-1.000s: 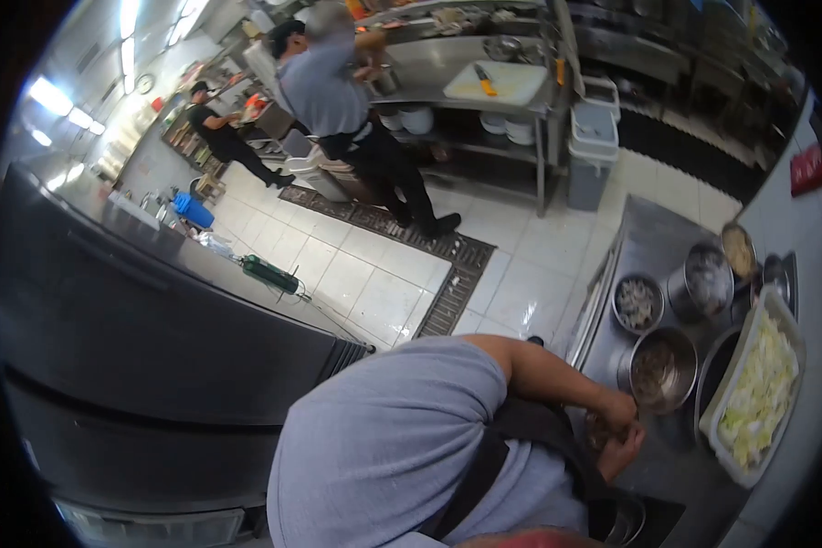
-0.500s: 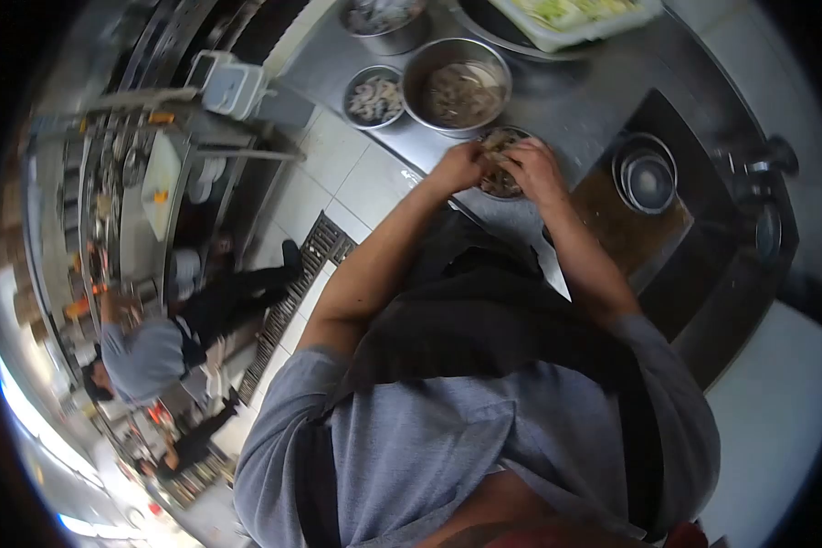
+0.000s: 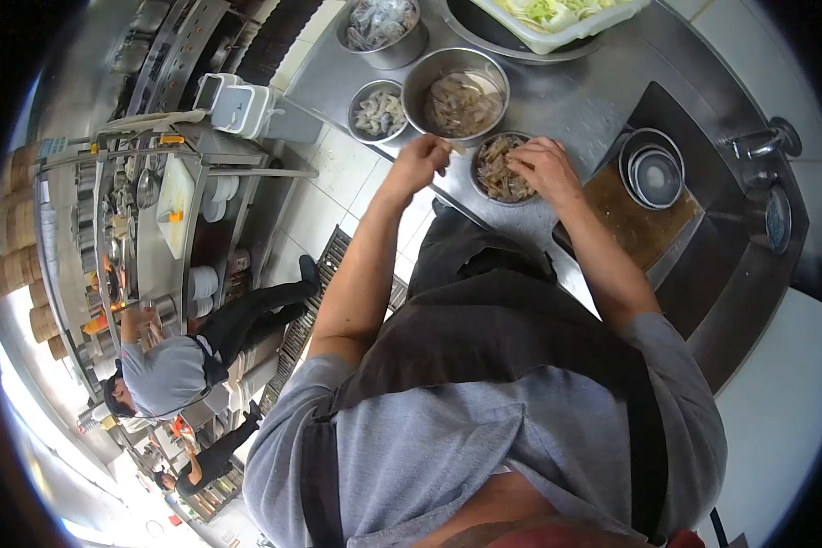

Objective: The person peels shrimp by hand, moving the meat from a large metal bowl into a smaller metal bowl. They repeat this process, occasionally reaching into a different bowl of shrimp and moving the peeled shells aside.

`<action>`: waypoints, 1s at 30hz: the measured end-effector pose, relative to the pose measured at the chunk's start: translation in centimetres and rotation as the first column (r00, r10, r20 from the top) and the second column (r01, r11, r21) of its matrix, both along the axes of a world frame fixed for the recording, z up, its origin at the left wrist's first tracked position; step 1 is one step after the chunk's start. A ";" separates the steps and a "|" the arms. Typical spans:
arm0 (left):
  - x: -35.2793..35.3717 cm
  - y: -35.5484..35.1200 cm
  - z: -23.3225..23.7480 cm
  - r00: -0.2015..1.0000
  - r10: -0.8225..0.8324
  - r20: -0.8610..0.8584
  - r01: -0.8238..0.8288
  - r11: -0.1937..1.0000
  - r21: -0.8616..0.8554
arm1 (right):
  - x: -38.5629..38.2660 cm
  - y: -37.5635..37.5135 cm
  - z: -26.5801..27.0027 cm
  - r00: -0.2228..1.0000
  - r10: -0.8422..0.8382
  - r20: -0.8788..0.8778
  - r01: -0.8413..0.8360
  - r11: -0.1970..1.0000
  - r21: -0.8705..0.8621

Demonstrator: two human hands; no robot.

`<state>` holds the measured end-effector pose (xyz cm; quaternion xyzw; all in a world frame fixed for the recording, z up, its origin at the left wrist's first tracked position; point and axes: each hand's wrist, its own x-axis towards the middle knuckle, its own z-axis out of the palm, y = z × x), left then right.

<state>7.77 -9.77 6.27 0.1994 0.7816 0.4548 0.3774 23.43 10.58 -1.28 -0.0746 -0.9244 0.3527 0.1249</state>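
Observation:
My left hand is raised off the counter's edge, left of a small metal bowl. Its fingers are curled together; what they hold, if anything, is too small to make out. Over that bowl, my right hand has its fingertips pinched down on a shrimp among the brownish shrimp inside. Just beyond stands a larger metal pot with brown shrimp or shells in liquid. Beside the pot, a small bowl contains pale, peeled-looking shrimp.
Farther back are a pot of greyish contents and a white tray of cut greens. At right, nested metal bowls sit on a brown board by the sink faucet. Two people work at left.
My left hand has moved left, away from the bowl and from my right hand. My right hand stays over the bowl, shifted slightly right. The view has shifted slightly.

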 end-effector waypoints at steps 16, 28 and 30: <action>-14.0 4.7 -3.2 0.609 -0.072 -0.790 -0.018 0.994 -0.104 | 4.7 0.4 2.6 0.960 -0.271 0.066 0.277 0.953 -0.119; -13.7 12.9 -11.8 0.613 -0.668 -0.422 0.113 0.603 -0.790 | 4.1 0.4 4.1 0.943 -0.319 0.095 0.332 0.923 -0.195; -13.8 12.1 -11.7 0.588 -0.690 -0.421 0.106 0.582 -0.806 | 4.3 0.6 4.1 0.944 -0.317 0.089 0.329 0.919 -0.219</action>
